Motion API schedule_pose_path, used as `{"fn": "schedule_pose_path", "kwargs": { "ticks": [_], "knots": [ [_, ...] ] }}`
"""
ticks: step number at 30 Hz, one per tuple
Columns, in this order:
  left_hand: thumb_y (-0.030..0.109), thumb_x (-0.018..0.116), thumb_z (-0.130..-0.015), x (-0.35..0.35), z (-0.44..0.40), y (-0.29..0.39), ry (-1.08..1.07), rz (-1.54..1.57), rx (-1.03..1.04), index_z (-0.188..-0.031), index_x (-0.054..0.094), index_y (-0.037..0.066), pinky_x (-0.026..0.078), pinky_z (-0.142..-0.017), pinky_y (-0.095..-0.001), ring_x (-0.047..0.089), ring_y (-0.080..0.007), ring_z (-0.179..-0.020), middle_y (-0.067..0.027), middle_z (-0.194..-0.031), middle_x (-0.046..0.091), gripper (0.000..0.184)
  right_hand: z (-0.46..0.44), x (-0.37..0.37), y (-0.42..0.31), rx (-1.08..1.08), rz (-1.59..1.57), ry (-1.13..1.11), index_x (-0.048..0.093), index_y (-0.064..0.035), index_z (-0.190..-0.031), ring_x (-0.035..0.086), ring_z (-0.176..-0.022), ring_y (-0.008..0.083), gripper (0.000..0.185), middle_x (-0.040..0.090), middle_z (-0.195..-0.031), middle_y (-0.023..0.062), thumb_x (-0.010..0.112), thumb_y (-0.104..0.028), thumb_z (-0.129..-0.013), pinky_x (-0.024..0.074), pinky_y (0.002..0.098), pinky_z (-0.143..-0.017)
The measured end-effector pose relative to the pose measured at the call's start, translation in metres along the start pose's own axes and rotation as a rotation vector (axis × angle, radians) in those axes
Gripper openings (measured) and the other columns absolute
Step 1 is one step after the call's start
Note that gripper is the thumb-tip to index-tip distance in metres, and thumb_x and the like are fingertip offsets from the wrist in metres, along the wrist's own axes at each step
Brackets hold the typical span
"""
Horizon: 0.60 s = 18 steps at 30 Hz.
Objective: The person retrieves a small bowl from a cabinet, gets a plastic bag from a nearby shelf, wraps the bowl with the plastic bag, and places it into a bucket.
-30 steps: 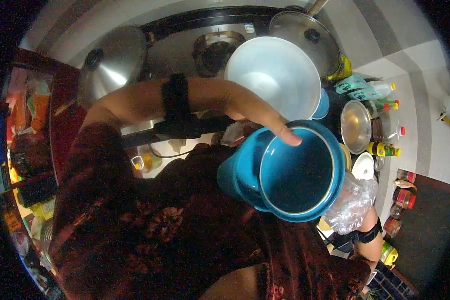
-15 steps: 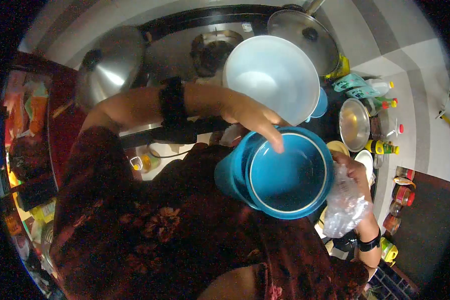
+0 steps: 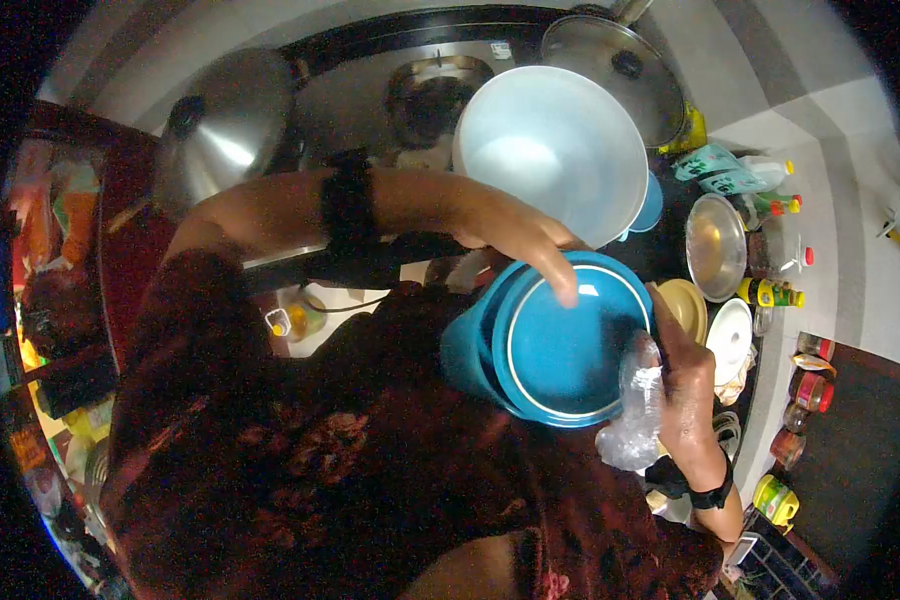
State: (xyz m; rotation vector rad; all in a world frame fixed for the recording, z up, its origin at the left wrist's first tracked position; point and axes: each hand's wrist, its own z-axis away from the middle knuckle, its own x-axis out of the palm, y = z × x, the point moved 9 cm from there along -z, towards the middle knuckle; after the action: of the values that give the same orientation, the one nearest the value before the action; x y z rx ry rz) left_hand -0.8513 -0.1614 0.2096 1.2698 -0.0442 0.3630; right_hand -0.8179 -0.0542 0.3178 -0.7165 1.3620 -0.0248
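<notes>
My left hand (image 3: 532, 243) reaches across from the left and grips a round blue plastic tub (image 3: 570, 345) at its upper edge. The thumb lies over its round face and the other fingers are hidden. A thin white ring runs round that face; I cannot tell whether it is the mouth or a closed end. The tub is tilted, its side slanting back towards my dark flowered clothing. At its right edge my right hand (image 3: 688, 385) is closed on a crumpled clear plastic bag (image 3: 633, 415), which overlaps the tub's face. Some right fingers are hidden behind the tub.
A large white bowl (image 3: 550, 150) stands just beyond the tub, near a gas burner (image 3: 438, 95). A metal wok lid (image 3: 225, 130) is at left, a glass lid (image 3: 615, 75) behind. On the right are a steel bowl (image 3: 716, 248), a white plate (image 3: 730, 335), bottles and jars.
My right hand has moved the plastic bag left, over the edge of the tub's face. The tub has shifted and turned slightly. My left hand keeps its grip.
</notes>
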Motion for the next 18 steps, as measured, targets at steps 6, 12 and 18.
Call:
{"fn": "schedule_pose_path", "kwargs": {
  "ticks": [6, 12, 18],
  "knots": [
    [0.041, 0.062, -0.076, 0.012, 0.014, 0.030, 0.070, 0.190, -0.033, -0.112, 0.050, -0.001, 0.045, -0.081, -0.0285, 0.056, -0.0180, -0.095, -0.0133, -0.107, 0.057, 0.056, 0.000, 0.009, -0.002, -0.022, 0.157, 0.103, 0.047, -0.0029, -0.121, 0.058, -0.050, 0.0163, 0.041, 0.061, -0.069, 0.0155, 0.054, -0.005, -0.081, 0.0444, 0.0304, -0.046],
    [0.043, 0.062, -0.076, 0.004, 0.021, 0.023, 0.193, 0.172, -0.111, -0.115, 0.049, 0.001, 0.043, -0.085, -0.0298, 0.054, -0.0195, -0.100, -0.0134, -0.116, 0.053, 0.059, -0.001, 0.014, -0.011, -0.041, 0.217, 0.047, 0.039, -0.0013, -0.125, 0.055, -0.048, 0.0286, 0.055, 0.054, -0.055, 0.0136, 0.057, -0.010, -0.073, 0.0423, 0.0383, -0.042],
    [0.040, 0.065, -0.073, 0.002, -0.006, -0.007, -0.091, 0.313, -0.005, -0.114, 0.051, 0.004, 0.044, -0.083, -0.0299, 0.056, -0.0181, -0.097, -0.0120, -0.111, 0.056, 0.056, -0.004, 0.001, -0.012, 0.059, 0.073, -0.081, 0.050, 0.0001, -0.116, 0.057, -0.055, 0.0199, 0.039, 0.059, -0.072, 0.0190, 0.055, -0.013, -0.080, 0.0457, 0.0312, -0.056]
  ]
}}
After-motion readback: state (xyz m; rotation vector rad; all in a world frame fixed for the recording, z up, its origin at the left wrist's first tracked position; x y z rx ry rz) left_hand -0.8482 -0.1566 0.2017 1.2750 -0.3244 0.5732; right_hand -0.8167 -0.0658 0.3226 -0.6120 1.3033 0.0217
